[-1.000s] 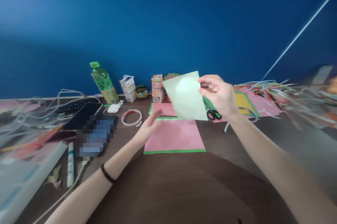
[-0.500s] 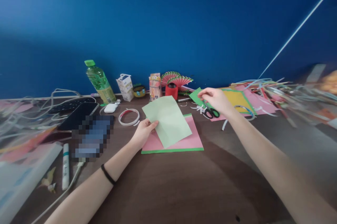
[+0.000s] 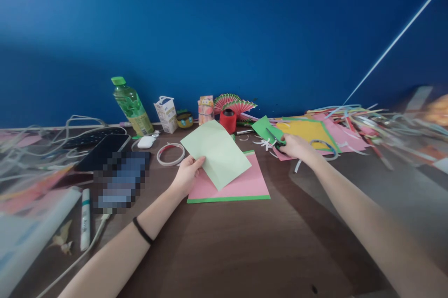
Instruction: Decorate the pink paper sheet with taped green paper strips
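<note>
Between the thumb and fingers of my left hand (image 3: pixel 187 174) is a pale green sheet of paper (image 3: pixel 219 153), pinched near its lower left side and tilted. Under it, a pink sheet with green edges (image 3: pixel 250 186) lies flat on the table. My right hand (image 3: pixel 297 146) is closed around the handles of the scissors (image 3: pixel 276 141), whose dark blades point up and left over a bright green paper piece (image 3: pixel 262 126). The handles are largely covered by my fingers. Thin white paper strips (image 3: pixel 266 144) lie beside the blades.
At the back stand a green bottle (image 3: pixel 131 106), a small carton (image 3: pixel 166 113), a red tape roll (image 3: pixel 227 123) and folded paper fans (image 3: pixel 241 107). A tape ring (image 3: pixel 170 154), phone (image 3: pixel 126 179) and marker (image 3: pixel 85 219) lie left. Yellow paper (image 3: pixel 304 133) and tangled strips (image 3: pixel 367 120) lie right.
My right hand has come down onto the scissors and closed on their handles. The pale green sheet in my left hand has turned and shifted slightly left.
</note>
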A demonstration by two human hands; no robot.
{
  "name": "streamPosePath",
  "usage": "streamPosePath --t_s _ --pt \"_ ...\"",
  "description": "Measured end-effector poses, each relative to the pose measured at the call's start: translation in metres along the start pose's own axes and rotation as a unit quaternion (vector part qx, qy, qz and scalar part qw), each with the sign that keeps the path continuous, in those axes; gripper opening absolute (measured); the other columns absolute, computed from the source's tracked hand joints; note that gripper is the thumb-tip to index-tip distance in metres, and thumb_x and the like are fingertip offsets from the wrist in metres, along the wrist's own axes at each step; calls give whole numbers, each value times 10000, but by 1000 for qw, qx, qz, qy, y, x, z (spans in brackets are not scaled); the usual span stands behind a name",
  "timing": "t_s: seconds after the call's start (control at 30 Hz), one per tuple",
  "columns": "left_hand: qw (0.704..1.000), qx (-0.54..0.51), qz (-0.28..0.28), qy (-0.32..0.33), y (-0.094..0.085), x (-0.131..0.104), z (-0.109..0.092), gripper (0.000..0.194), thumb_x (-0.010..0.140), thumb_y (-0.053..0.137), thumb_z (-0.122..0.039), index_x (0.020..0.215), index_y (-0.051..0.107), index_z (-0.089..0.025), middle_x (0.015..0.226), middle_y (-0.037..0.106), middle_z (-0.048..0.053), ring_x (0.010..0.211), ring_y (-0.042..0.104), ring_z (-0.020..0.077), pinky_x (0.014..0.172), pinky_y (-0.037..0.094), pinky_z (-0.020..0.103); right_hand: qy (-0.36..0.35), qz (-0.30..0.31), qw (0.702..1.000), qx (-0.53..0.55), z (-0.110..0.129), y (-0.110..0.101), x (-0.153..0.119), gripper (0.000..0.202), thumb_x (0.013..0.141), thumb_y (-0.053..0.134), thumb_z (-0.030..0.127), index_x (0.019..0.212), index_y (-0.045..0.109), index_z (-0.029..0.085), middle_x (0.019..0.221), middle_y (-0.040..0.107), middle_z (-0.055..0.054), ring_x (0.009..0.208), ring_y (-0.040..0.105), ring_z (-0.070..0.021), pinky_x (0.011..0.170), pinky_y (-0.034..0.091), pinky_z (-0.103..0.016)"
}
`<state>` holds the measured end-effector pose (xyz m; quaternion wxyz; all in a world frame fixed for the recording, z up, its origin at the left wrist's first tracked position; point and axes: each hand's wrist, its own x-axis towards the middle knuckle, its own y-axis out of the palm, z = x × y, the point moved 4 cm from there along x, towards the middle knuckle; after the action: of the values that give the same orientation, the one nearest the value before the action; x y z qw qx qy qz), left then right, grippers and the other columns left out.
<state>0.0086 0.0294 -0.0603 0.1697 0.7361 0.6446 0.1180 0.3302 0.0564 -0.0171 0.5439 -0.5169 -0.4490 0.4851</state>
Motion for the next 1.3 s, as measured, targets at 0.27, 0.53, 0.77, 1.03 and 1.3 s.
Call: streamPosePath --t_s 0.27,0.53,0.77,1.03,1.3 --pt "999 -46 -7 -6 0 2 1 178 696 655 -150 870 641 -116 893 707 99 824 658 200 788 525 322 12 -51 997 50 -20 -38 -5 408 692 520 155 1096 563 119 837 672 -88 737 608 -205 580 398 -253" --pt "985 -154 -72 -23 -3 0 -7 175 788 496 -19 838 620 -131 822 713 55 736 666 141 853 511 328 -92 -80 980 156 10 -48 -10 458 724 479 179 1181 513 187 1042 560 -101 770 585 -193 654 452 -292" --pt "982 -174 -72 -32 -4 2 -6 227 800 470 5 908 606 -140 808 713 48 726 669 138 864 506 329 -30 -201 978 -36 12 -44 -12 363 730 536 241 1074 544 126 1018 462 -190 996 460 -376 769 393 -475" --pt "980 -180 -75 -33 -3 2 -7 266 820 448 -6 1006 587 -138 825 712 59 760 671 144 865 508 327 -82 -135 976 146 8 -34 -3 373 735 549 351 1065 534 177 1015 536 -125 901 538 -268 750 440 -385" --pt "979 -184 -84 -32 -6 3 -6 243 826 455 -21 975 590 -156 852 708 51 759 669 127 832 521 286 -110 -136 973 149 18 -27 4 346 686 558 246 1028 592 207 974 540 -85 988 509 -259 845 408 -388"
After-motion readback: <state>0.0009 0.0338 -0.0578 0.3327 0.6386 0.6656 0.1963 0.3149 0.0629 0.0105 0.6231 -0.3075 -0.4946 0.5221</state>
